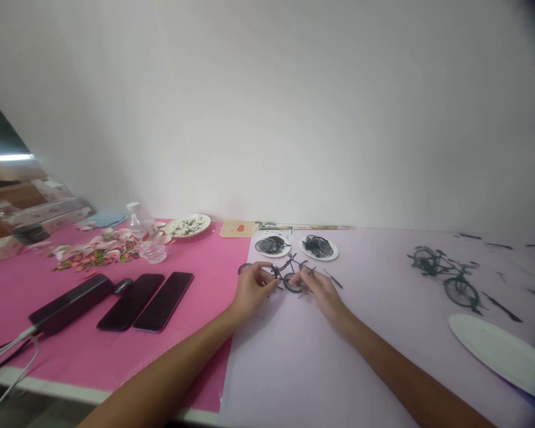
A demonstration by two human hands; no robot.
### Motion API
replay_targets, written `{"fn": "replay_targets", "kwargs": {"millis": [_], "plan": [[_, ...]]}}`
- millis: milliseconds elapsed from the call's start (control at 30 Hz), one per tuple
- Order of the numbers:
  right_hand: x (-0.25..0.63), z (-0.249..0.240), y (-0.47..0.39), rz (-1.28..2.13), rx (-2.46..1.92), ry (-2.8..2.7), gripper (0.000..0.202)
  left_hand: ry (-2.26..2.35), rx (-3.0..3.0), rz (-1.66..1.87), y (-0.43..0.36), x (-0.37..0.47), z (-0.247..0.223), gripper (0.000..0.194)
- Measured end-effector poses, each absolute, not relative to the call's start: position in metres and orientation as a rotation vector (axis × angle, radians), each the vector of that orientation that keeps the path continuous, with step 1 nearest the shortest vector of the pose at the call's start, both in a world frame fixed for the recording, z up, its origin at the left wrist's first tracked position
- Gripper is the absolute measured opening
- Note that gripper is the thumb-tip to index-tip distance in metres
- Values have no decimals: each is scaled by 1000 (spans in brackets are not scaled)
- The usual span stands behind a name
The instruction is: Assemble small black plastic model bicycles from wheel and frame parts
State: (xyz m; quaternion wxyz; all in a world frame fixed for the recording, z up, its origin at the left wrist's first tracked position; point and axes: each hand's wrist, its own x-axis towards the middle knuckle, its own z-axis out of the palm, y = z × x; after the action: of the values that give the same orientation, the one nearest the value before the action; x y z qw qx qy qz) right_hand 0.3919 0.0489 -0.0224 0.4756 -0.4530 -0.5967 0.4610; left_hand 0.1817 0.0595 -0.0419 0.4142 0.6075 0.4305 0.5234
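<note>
Toward the back edge of the desk (185, 368), near its middle, a small black toy bicycle (293, 261) sits on a pale sheet (294, 368). Both my hands are at it. My left hand (249, 288) is bent by the middle of the bike, thumb and finger close together. My right hand (323, 292) curls at the wheel nearer me. Its fingers hide bits of it, so I cannot tell if either hand pinches hard or just touches.

It looks like I am working on small bits around that wheel. The bike is thin and may bend, so this part wants soft fingers and a slow, light hold.

Just behind the bike, by the back edge, are two white plates, a left plate (287, 240) and a right plate (334, 252), with a pile of black bits on each. They leave little room behind. One thin black stick (333, 278) lies beside my right hand, and my wrist could bump it.

Well off toward the right side is a bigger toy bicycle (451, 270), with a white oval plate (499, 348) in front of it. Left of me, on the pink cover (196, 333), two black phones (163, 301) lie side by side, next to a long black box (71, 304). Petals (109, 246) are heaped farther back.
</note>
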Motion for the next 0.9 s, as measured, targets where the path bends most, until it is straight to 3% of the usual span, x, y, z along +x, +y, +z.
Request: {"fn": "replay_targets", "kwargs": {"millis": [900], "plan": [[387,-25,43,1338,-1065,-1466,46,1269,1720,1369,56,182,-41,40]]}}
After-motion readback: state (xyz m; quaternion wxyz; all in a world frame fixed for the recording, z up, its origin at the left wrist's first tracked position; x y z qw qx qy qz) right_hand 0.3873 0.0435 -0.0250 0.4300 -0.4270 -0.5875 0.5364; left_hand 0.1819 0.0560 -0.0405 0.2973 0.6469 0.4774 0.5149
